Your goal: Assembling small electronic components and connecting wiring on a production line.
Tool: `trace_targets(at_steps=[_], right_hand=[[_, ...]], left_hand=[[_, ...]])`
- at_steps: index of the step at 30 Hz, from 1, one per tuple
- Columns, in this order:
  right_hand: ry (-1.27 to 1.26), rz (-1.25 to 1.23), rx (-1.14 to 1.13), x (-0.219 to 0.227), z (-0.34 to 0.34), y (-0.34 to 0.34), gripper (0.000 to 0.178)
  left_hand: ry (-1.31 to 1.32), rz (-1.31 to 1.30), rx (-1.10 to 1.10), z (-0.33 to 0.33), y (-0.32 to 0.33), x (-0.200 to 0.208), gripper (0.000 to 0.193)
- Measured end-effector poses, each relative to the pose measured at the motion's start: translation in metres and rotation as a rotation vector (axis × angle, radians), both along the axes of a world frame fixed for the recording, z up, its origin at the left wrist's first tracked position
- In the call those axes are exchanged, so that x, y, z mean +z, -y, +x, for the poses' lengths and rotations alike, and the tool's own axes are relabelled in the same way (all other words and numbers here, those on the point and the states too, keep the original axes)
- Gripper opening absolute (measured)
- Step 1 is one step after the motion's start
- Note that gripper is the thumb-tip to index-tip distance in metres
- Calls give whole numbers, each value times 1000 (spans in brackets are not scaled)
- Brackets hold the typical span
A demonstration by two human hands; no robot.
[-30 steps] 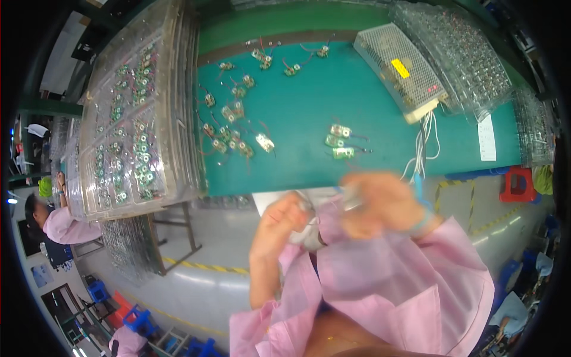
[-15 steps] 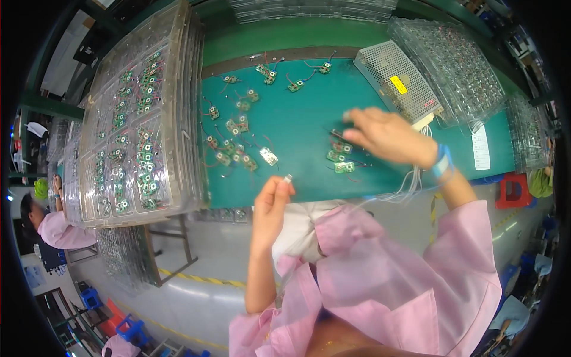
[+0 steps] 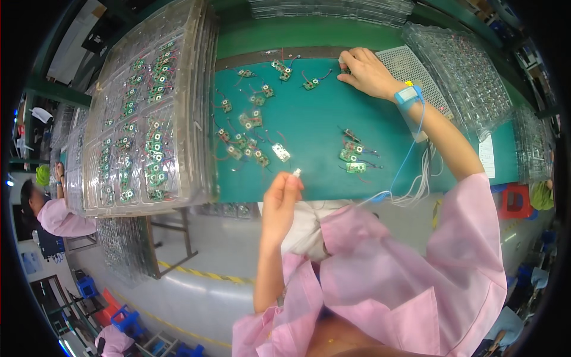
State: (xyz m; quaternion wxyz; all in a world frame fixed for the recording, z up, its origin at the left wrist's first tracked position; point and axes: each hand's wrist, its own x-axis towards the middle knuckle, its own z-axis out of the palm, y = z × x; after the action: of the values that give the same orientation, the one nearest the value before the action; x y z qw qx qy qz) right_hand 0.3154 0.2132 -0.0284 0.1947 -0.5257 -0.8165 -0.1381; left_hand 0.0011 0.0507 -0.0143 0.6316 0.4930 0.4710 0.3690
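Observation:
My left hand is closed at the near edge of the green mat, pinching a small white plug between thumb and fingertips. My right hand reaches to the far edge of the mat. Its thumb and fingers are closed on a small green circuit board, mostly covered by the fingers. Nearby to its left lies another circuit board with thin red and blue wires. A pale board lies just beyond my left hand. Several more wired boards form a short column right of the middle.
Stacked clear trays filled with boards rise at the left. A perforated metal box and more clear trays stand at the right. White cables and a blue wrist-strap cord hang over the near right edge. A co-worker sits far left.
My right hand has moved from above the column of boards to the far edge, closing on a circuit board there. My left hand still holds the plug; the view has shifted slightly.

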Motion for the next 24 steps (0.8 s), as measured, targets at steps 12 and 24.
trace_targets(at_steps=[12,24], right_hand=[[-1291,-860,51,90,-45,107,16],[-1884,-1194,339,79,-118,196,16]], left_hand=[[54,5,-43,1,-1,4,21],[371,-103,-218,19,26,50,17]])
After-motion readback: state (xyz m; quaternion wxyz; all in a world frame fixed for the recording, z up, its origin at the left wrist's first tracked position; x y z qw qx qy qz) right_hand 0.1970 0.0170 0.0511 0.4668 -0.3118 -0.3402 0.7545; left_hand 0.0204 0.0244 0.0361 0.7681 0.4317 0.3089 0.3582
